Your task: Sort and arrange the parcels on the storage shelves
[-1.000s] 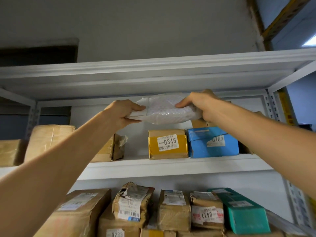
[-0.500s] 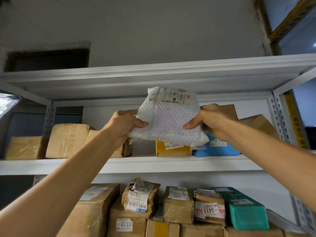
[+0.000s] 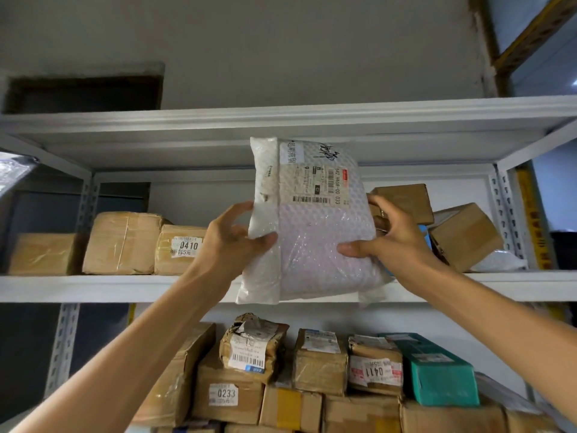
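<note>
While the white bubble-wrap parcel is held in the air, it cannot be counted as sorted. It is kept upright in front of the middle shelf, label turned toward the camera, with its lower edge overlapping the shelf's front lip in the view. Whether that lip is touched cannot be told. The parcel's left edge is gripped by the left hand, thumb laid across the front and fingers curled behind. Its right edge is gripped by the right hand, thumb pressed low on the front and fingers wrapped round the back.

Much of the work is judged to be done. At the left of the middle shelf three brown boxes are set side by side, and a sticker reading 0410 is carried by the rightmost box. On the lower shelf a close-packed stack is seen, among it a box marked 0233, a parcel marked 0411 and a teal box.

The right of the middle shelf is judged unfinished. A tilted brown box and a smaller brown box are left askew there, and a soft white packet is tucked at the far right. The middle of the shelf is hidden by the held parcel, so no open slot is plainly shown. What is left is taken to be a place for this parcel and a straightening of the leaning boxes. The upper face of the top shelf is out of view.
</note>
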Demonstrator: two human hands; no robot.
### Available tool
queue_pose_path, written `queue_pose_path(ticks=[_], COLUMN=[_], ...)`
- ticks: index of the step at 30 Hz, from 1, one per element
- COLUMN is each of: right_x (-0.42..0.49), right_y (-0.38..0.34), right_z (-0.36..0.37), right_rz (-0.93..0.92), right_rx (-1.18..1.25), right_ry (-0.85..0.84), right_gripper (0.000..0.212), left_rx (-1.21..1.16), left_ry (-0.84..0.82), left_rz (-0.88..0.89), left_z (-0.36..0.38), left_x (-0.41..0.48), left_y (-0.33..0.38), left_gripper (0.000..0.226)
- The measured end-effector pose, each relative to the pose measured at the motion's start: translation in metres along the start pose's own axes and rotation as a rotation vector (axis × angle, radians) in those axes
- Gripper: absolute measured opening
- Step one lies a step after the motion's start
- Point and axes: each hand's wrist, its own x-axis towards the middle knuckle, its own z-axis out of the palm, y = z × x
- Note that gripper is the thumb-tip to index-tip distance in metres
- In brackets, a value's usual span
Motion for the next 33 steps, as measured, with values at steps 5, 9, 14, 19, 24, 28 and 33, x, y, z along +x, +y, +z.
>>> queue_pose_path(ticks=[5, 9, 14, 19, 24, 28, 33], right_x=[-0.008, -0.011, -0.027, -0.042, -0.068, -0.097, -0.129], right_y=[0.008, 0.009, 0.019, 0.022, 0.02, 0.025, 0.019], right_z=[0.004, 0.005, 0.004, -0.002, -0.008, -0.008, -0.008], right_rz=[0.018, -0.073, -0.133, -0.173, -0.186, -0.166, -0.135], right_rx=[0.115, 0.009, -0.039, -0.041, -0.106, -0.121, -0.258], right_ry=[-0.016, 0.059, 0.068, 0.049, 0.053, 0.048, 0.12], right_gripper=[0.076, 0.072, 0.095, 0.092, 0.098, 0.097, 0.099], left_rx=[0.049, 0.04, 0.065, 0.032, 0.001, -0.011, -0.059], left_ry=[-0.004, 0.008, 0.048, 0.05, 0.034, 0.007, -0.05], left_rz=[0.066, 0.125, 0.233, 0.254, 0.247, 0.242, 0.235], left_z=[0.002, 0.003, 0.006, 0.012, 0.016, 0.02, 0.024], left_x=[-0.01, -0.019, -0.037, -0.051, -0.072, -0.094, -0.11], left_y=[-0.012, -0.026, -0.043, -0.052, -0.062, -0.073, -0.083], left_gripper=[0.058, 0.061, 0.063, 0.066, 0.065, 0.067, 0.069])
